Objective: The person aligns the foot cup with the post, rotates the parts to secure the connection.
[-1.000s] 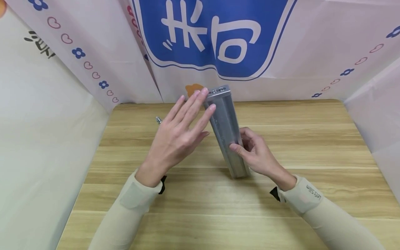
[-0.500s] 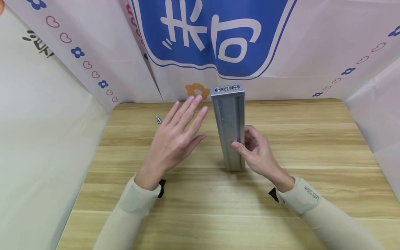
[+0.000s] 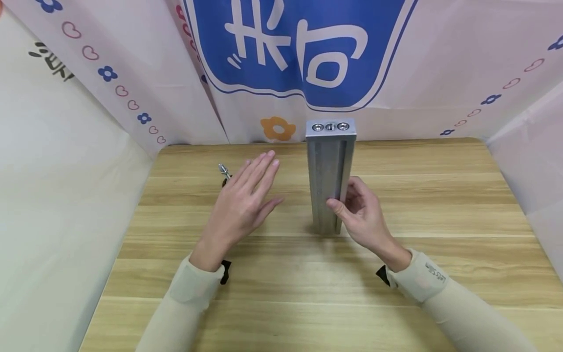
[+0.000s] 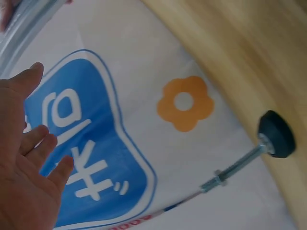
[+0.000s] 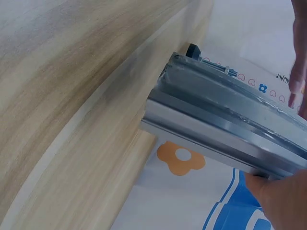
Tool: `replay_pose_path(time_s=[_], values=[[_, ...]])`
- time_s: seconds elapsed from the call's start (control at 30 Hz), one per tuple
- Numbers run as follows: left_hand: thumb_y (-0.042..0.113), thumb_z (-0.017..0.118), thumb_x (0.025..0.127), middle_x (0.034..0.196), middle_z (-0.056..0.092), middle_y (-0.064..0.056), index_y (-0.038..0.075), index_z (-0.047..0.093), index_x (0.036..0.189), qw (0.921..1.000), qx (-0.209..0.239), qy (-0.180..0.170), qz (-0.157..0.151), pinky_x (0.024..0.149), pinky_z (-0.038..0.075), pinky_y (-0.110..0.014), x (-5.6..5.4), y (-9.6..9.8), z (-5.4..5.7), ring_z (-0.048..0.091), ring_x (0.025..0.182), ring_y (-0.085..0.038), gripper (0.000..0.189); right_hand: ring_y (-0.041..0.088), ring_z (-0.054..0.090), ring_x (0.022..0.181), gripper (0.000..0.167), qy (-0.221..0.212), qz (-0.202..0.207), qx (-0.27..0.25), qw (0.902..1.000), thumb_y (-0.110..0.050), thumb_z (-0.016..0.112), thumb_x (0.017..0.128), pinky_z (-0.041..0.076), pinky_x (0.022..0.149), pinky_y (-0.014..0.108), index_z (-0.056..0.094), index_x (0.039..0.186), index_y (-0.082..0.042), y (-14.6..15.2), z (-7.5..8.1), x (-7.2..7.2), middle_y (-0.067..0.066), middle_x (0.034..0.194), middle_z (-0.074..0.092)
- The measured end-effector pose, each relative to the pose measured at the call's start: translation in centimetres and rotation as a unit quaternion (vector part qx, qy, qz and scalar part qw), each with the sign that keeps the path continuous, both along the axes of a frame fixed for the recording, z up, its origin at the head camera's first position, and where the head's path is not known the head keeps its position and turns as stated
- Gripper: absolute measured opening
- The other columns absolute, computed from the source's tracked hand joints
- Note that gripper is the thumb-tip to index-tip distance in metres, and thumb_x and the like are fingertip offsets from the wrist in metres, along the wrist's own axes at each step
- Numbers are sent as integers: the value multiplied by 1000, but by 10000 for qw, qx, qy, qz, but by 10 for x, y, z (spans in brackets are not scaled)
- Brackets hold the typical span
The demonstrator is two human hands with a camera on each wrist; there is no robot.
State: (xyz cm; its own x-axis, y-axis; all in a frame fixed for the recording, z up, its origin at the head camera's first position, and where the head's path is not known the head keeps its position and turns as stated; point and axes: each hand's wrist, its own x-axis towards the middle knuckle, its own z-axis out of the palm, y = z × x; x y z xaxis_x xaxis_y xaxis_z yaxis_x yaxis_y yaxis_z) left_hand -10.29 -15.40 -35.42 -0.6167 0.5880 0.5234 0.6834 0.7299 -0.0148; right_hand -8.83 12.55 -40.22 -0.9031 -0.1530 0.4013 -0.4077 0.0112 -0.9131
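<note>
One metal profile [image 3: 326, 181]: we find it near upright, just right of centre in the head view. Its end face [image 3: 330, 134], with three round fittings in a row, is turned up, apparently to leave them exposed.
Right hand [image 3: 365, 215]: grips the profile's lower part, thumb on the front, fingers curled round the right edge. We judge the low grip steadies the piece and leaves the upper end unobstructed.
Left hand [image 3: 239, 203]: left of centre, fingers extended, holding nothing, apart from the profile.
Threaded foot [image 4: 249, 157]: at right in the left wrist view, standing rod-up on the table [image 3: 281, 303]. The broad black base [image 4: 278, 135] presumably keeps it upright unaided.
Hidden: in the head view the left hand covers most of the base. Behind the profile, most of the gripping fingers are out of sight.
Cut off: the profile's upper end leaves the right wrist view at right.
Undetermined: we cannot tell whether the profile's lower end touches the table, nor how deep the fittings run.
</note>
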Motion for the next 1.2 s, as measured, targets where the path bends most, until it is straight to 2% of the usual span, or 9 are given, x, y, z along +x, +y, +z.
replay_pose_path(time_s=[0.23,0.43,0.6,0.73,0.9,1.0,1.2], values=[[24,86,88,161,48,-21,-4,44,156,9991,231,-305,154,125,40,-48,-8,-17,-21,51,147,-37,84,5,74,100,38,93,44,-247,9996,17,69,89,64,86,24,55,124,15,-1,-2,-1,-15,109,75],[22,87,87,157,53,-22,-3,45,155,9974,411,-460,382,120,46,-50,-12,-31,-33,55,143,-38,84,5,75,96,36,-25,-103,-142,9998,17,70,88,64,85,24,55,120,15,-2,-2,0,-18,108,75],[24,85,90,157,54,-20,-2,44,156,9952,429,-662,585,119,48,-50,-13,-41,-40,57,142,-38,82,4,75,96,34,-80,-224,-149,9996,15,71,88,63,86,23,55,118,15,-4,-3,1,-21,107,75],[24,84,90,157,54,-20,-1,44,157,9937,401,-739,738,118,48,-50,-13,-48,-45,57,142,-37,82,4,74,101,34,78,-203,-315,9993,18,69,87,61,91,20,53,117,17,-5,-4,-1,-17,109,76],[26,83,92,156,54,-22,-1,44,157,9923,383,-812,852,118,48,-50,-14,-54,-49,56,142,-38,81,2,72,104,35,347,-379,-197,9985,18,72,85,56,94,16,56,116,17,-5,-5,-3,-18,107,74],[25,82,92,155,55,-23,-2,45,156,9919,386,-834,874,118,48,-51,-14,-57,-52,57,141,-39,79,1,72,101,35,327,-454,-102,9984,18,72,84,56,93,17,56,116,15,-5,-5,-3,-18,105,73],[26,82,93,155,55,-22,-1,45,157,9907,398,-909,930,116,49,-52,-11,-59,-57,57,141,-39,78,3,72,97,36,199,-454,-70,9987,20,72,84,58,84,18,56,116,15,-3,-6,-2,-18,105,74]])
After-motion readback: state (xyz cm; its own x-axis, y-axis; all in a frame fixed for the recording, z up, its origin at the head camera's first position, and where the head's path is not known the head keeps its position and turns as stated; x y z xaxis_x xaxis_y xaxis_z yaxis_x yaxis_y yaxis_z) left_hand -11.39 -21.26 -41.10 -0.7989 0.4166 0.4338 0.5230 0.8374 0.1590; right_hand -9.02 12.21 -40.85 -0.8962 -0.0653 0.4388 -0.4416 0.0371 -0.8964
